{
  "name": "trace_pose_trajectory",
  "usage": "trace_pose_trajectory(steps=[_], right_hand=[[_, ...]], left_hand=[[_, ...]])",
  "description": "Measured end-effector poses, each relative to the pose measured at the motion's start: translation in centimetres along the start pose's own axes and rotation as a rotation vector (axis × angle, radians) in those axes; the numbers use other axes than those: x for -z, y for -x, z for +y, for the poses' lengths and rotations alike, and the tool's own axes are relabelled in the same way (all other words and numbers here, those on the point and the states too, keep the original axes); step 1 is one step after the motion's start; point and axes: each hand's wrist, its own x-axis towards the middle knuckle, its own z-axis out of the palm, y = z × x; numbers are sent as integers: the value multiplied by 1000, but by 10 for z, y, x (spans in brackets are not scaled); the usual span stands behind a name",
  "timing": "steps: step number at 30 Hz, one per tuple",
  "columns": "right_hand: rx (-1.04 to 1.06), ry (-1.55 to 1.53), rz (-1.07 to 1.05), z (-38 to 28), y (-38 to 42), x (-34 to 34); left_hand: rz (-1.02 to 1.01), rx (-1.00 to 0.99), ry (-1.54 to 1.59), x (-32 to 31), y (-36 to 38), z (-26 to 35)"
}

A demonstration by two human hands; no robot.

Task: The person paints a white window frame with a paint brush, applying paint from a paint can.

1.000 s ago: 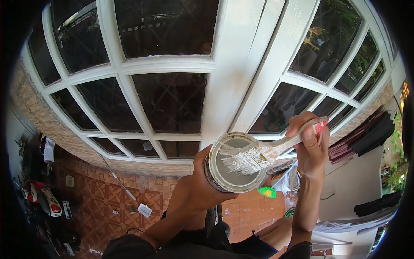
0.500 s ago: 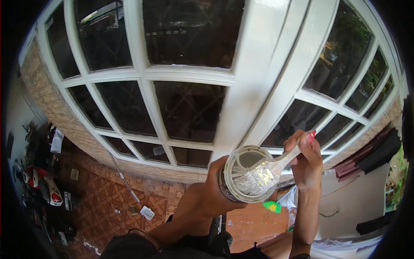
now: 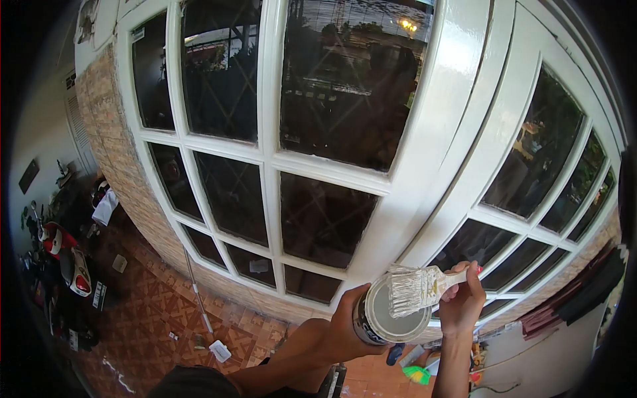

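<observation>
My left hand [image 3: 346,323] is wrapped round the side of an open paint can [image 3: 391,330] with pale paint inside and smears on its rim. Closed on the handle of a paintbrush [image 3: 415,289] is my right hand [image 3: 461,302]. The brush is held roughly level over the can's mouth, its wide bristles coated in white paint and pointing left. A bit of red shows at the handle's end by my fingers. Just beyond both hands stand white-framed windows [image 3: 381,205] with dark glass panes.
A long pole [image 3: 197,295] leans toward the brick-patterned wall, with a white tray-like object [image 3: 219,351] on the tiled floor. A red and white motorbike [image 3: 73,265] stands far left. Dark cloths [image 3: 587,292] hang at right. A green and yellow brush head [image 3: 417,375] lies below the can.
The paintbrush has risen out of the can's mouth and swung to level above it. My view has tilted up, so more of the windows shows.
</observation>
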Motion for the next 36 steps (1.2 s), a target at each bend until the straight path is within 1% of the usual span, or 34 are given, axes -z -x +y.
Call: trace_pose_trajectory(steps=[5, 8, 11, 13, 14, 17, 20, 21, 22, 23, 24, 26, 27, 28, 29, 31, 33, 35, 36], right_hand=[[52, -61, 70, 3, -1, 0], [72, -63, 66, 4, 0, -4], [58, -95, 61, 7, -1, -3], [61, -97, 94, 10, -2, -4], [64, -106, 66, 12, -4, -1], [58, -165, 43, 16, -8, 7], [79, -138, 159, 13, -7, -11], [67, -151, 148, 10, -5, -14], [101, -208, 166, 5, 1, -27], [134, -267, 183, 1, 5, -37], [122, -262, 107, 2, 0, -29], [92, -252, -41, 12, -13, -4], [114, -241, -16, 8, -12, -16], [136, -229, 10, 4, -11, -33], [157, -216, 38, 0, -11, -45], [195, -217, -25, -2, -16, -49], [223, -214, -53, -5, -18, -55], [243, -210, -49, -8, -19, -62], [247, -207, -53, -9, -19, -64]], left_hand=[[-11, -31, -65, 2, -3, -7], [7, -20, -64, 3, -3, -11], [23, 52, -16, 3, -4, -8], [41, 34, 30, 2, 0, -16], [41, 8, 46, 3, -1, -21], [31, -26, -46, 5, -9, -12], [54, -274, -422, 8, -19, -14], [46, -283, -379, 12, -20, -22], [39, -284, -333, 17, -25, -22], [78, -250, -303, 14, -27, -18], [117, -218, -272, 11, -32, -4], [116, -251, -304, 15, -42, 4], [117, -264, -321, 17, -44, 8], [164, -205, -234, 16, -46, 13], [181, -194, -174, 17, -49, 17], [215, -160, -50, 19, -53, 21], [165, -243, -188, 28, -57, 9], [154, -259, -213, 30, -59, 6], [169, -232, -168, 29, -59, 9]])
